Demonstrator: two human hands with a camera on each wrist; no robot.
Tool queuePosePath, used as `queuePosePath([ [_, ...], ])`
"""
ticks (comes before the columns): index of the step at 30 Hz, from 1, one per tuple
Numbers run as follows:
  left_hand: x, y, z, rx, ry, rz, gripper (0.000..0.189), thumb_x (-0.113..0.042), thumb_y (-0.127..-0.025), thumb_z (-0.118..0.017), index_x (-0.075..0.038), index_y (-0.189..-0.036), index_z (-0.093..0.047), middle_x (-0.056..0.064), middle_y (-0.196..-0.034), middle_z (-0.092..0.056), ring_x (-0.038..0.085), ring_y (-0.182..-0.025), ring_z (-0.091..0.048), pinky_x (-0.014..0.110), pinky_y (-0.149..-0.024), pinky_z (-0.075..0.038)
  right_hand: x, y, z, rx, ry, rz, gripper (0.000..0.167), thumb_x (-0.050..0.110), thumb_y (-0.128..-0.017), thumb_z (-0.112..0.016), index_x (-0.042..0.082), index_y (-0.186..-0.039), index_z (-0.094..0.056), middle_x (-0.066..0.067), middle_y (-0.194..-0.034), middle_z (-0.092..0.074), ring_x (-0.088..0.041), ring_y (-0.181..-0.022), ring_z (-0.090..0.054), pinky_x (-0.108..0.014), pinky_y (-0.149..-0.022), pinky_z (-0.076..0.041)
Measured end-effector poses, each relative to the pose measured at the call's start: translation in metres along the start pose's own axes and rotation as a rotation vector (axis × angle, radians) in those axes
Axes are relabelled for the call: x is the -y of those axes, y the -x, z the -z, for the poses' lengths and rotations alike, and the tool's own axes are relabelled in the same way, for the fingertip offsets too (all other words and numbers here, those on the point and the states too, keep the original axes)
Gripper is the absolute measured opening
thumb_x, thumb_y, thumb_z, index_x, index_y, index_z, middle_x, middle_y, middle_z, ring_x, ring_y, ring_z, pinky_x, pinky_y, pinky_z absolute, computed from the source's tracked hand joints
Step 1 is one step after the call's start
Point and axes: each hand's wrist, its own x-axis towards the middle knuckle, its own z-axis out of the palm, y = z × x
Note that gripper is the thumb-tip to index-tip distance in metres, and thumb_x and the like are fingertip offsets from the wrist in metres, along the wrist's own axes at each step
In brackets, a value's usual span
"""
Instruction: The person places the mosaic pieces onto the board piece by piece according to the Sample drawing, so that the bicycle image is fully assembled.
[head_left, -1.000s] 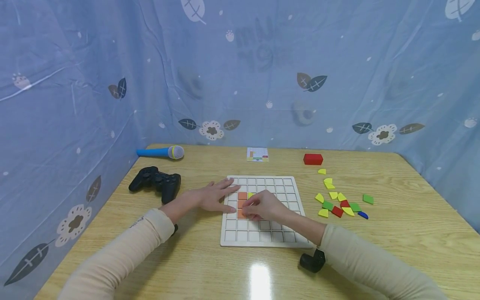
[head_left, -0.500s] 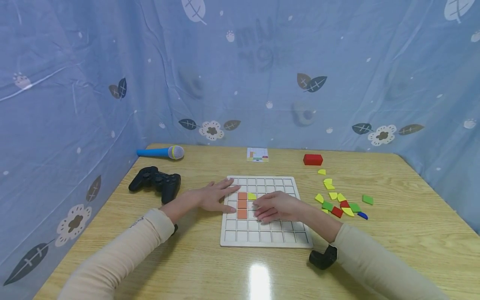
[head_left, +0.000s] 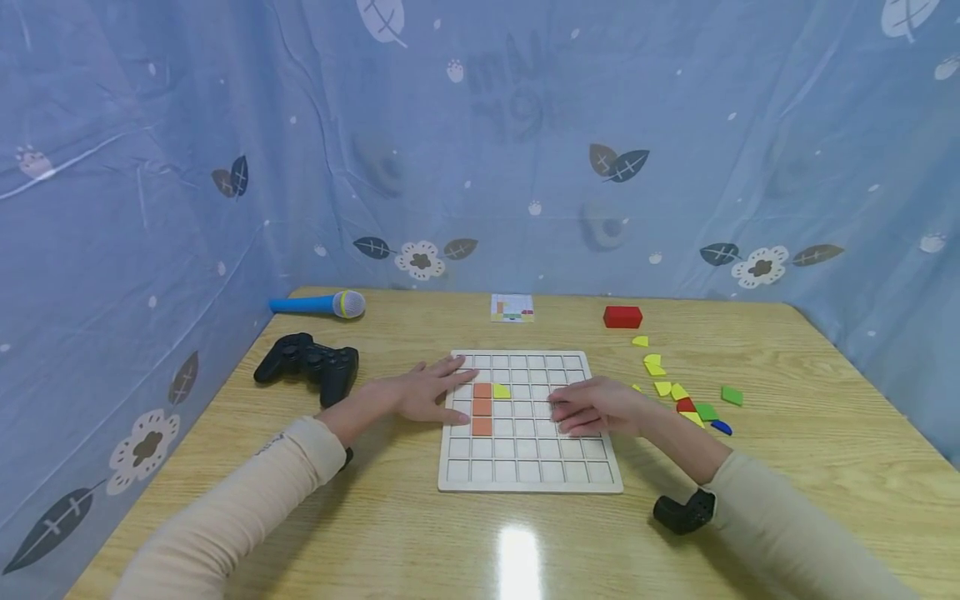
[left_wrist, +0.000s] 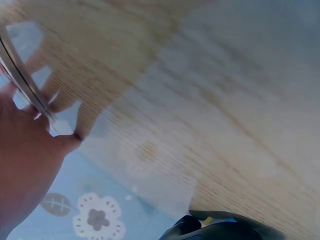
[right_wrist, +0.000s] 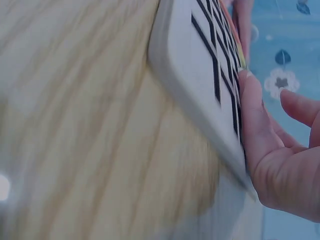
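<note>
A white grid board (head_left: 517,472) lies on the wooden table. Three orange square tiles (head_left: 482,407) fill a column on its left side, with a yellow quarter-round tile (head_left: 501,392) beside the top one. My left hand (head_left: 420,395) rests with spread fingers on the board's left edge, also seen in the left wrist view. Over the board's right part is my right hand (head_left: 603,406), fingers relaxed and holding nothing; the right wrist view shows the hand (right_wrist: 280,145) by the board's edge, thumb apart from the fingers.
Loose yellow, green, red and blue tiles (head_left: 705,412) lie right of the board, some hidden behind my right hand. A red block (head_left: 622,317) and a small pattern card (head_left: 512,307) sit at the back. A black game controller (head_left: 309,364) and a blue microphone (head_left: 318,304) are at left.
My right hand has lifted off the orange tiles and moved right across the board, uncovering the orange column and the yellow tile. The left hand has stayed in place.
</note>
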Motion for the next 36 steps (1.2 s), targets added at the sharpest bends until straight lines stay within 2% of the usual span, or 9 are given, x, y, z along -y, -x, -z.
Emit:
queuePosePath([
  [5, -0.004, 0.002, 0.003, 0.009, 0.001, -0.003, 0.085, -0.065, -0.090, -0.048, -0.028, -0.155, -0.008, 0.002, -0.159, 0.005, 0.021, -0.143, 0.008, 0.052, -0.112, -0.001, -0.003, 0.008, 0.016, -0.018, -0.027, -0.002, 0.042, 0.016, -0.102, -0.046, -0.013, -0.132, -0.044, -0.008, -0.093, -0.069, -0.017, -0.082, -0.069, -0.031, -0.077, -0.054],
  [11, -0.004, 0.002, 0.004, 0.002, -0.009, -0.010, 0.084, -0.064, -0.090, -0.048, -0.027, -0.155, -0.010, 0.003, -0.159, 0.003, 0.022, -0.143, 0.007, 0.053, -0.112, -0.002, -0.006, 0.016, 0.030, -0.040, -0.124, -0.010, 0.039, 0.014, -0.102, -0.048, -0.012, -0.131, -0.046, -0.009, -0.090, -0.070, -0.020, -0.082, -0.069, -0.030, -0.077, -0.054],
  [17, -0.005, 0.002, 0.003, 0.004, -0.014, -0.007, 0.085, -0.065, -0.090, -0.048, -0.027, -0.155, -0.010, 0.003, -0.159, 0.004, 0.021, -0.143, 0.007, 0.052, -0.112, -0.002, -0.010, 0.020, 0.042, -0.075, -0.160, -0.020, 0.034, 0.015, -0.101, -0.050, -0.008, -0.125, -0.053, -0.009, -0.089, -0.071, -0.016, -0.078, -0.069, -0.027, -0.074, -0.054],
  [19, -0.005, 0.002, 0.003, 0.003, -0.017, -0.006, 0.085, -0.065, -0.089, -0.048, -0.027, -0.155, -0.010, 0.004, -0.159, 0.004, 0.021, -0.144, 0.007, 0.053, -0.112, -0.002, -0.009, 0.022, 0.046, -0.085, -0.158, -0.017, 0.035, 0.015, -0.101, -0.049, -0.008, -0.128, -0.052, -0.009, -0.091, -0.071, -0.015, -0.077, -0.069, -0.026, -0.074, -0.054],
  [29, -0.007, 0.004, 0.007, 0.012, -0.028, -0.001, 0.085, -0.064, -0.090, -0.047, -0.026, -0.155, -0.008, 0.004, -0.159, 0.005, 0.022, -0.144, 0.007, 0.053, -0.112, -0.003, -0.004, 0.039, 0.068, -0.156, -0.053, 0.004, 0.051, 0.019, -0.102, -0.049, -0.010, -0.141, -0.036, -0.011, -0.103, -0.068, -0.018, -0.086, -0.068, -0.031, -0.079, -0.053],
  [36, -0.007, 0.005, 0.007, 0.011, -0.021, -0.002, 0.085, -0.063, -0.090, -0.048, -0.024, -0.155, -0.009, 0.006, -0.159, 0.003, 0.024, -0.144, 0.006, 0.054, -0.111, -0.004, -0.008, 0.050, 0.081, -0.124, 0.030, 0.067, 0.055, 0.017, -0.103, -0.044, -0.014, -0.144, -0.024, -0.012, -0.111, -0.064, -0.019, -0.097, -0.065, -0.033, -0.087, -0.050],
])
